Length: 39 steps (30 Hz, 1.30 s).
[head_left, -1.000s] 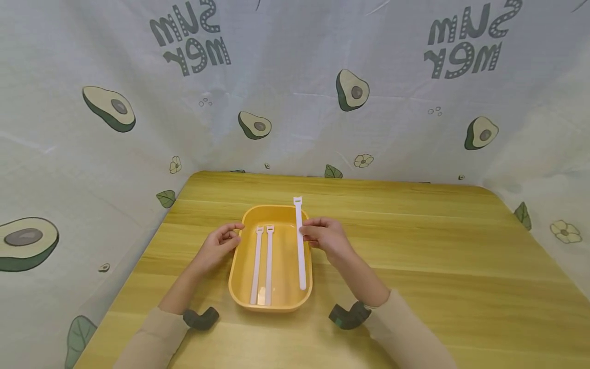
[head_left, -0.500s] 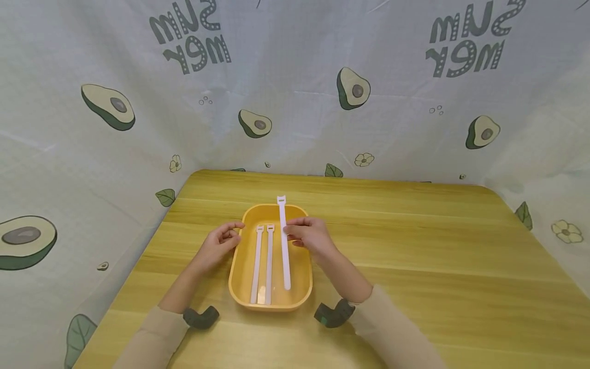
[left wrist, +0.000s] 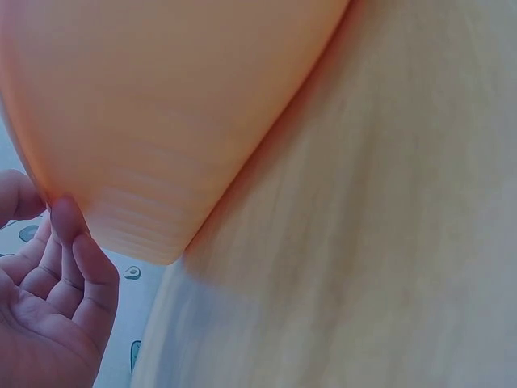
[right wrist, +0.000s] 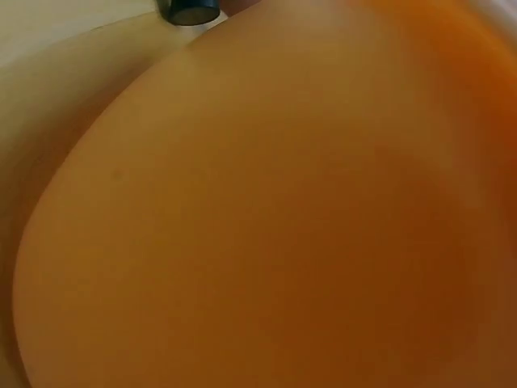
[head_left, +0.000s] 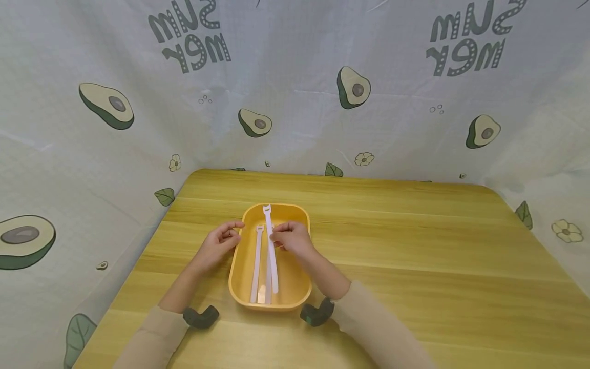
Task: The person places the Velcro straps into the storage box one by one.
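Observation:
A yellow rectangular tray (head_left: 295,277) with rounded corners stands on the table before me. At its left rim my left hand (head_left: 220,243) pinches the edge; in the left wrist view the fingers (left wrist: 69,222) bend against the tray wall (left wrist: 186,105). Over the tray, my right hand (head_left: 295,240) pinches a white cable tie (head_left: 273,266) with a slotted head, near its middle, head pointing away from me. Two similar ties lie lengthwise inside: the left tie (head_left: 256,264) is fully seen, the other tie (head_left: 268,289) partly covered by the held one. The right wrist view shows mostly tray.
The wood-grain table (head_left: 415,246) reaches to a white curtain (head_left: 304,77) printed with avocados, behind and at both sides. A dark curved wrist piece (head_left: 201,318) sits at the left cuff, a similar wrist piece (head_left: 317,312) at the right.
My right hand has carried the cable tie leftward from the tray's right side to over the right-hand lying tie, and its head has come nearer. The left hand keeps its place.

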### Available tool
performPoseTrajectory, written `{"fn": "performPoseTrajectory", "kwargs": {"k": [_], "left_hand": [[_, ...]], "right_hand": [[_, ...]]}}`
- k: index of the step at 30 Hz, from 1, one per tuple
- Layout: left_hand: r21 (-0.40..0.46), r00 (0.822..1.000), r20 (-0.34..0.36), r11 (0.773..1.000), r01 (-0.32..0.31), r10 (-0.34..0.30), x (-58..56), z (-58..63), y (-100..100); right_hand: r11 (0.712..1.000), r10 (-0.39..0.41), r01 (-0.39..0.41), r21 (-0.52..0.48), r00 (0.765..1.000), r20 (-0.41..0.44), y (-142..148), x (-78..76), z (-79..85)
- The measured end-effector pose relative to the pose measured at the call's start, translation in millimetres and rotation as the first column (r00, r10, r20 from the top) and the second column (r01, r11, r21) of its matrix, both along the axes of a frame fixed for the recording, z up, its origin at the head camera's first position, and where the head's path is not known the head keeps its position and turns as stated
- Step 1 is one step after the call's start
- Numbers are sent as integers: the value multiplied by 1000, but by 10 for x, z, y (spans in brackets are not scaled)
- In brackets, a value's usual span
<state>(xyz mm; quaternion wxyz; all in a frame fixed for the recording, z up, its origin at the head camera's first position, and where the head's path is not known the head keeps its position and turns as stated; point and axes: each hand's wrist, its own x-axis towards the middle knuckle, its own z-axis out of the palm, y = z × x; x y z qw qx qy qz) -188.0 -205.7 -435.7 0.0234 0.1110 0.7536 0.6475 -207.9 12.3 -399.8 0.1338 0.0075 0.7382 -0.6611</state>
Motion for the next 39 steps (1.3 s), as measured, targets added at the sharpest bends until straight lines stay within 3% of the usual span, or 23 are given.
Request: {"fn": "performPoseTrajectory", "kwargs": {"k": [8,12,16,29,39], "left_hand": [[-3,1000,7,1000,-5,5,17,16,-16],[4,1000,-1,1000,-2,2,22,20,-24],[4,1000,-8,1000,0,0,22,21,-21],[1,1000,-9,1000,6,-6,13,23,9],[0,1000,-4,1000,2,-2,22,26,12]], "right_hand": [[985,1,13,174,997,-83,-72,20,-69],[935,7,46,351,989,-149,-70,48,-75],[887,18,69,457,983,-184,-70,65,-73],[794,65,85,602,973,-222,-60,65,-111],[758,120,36,652,974,-194,-77,69,-134]]}}
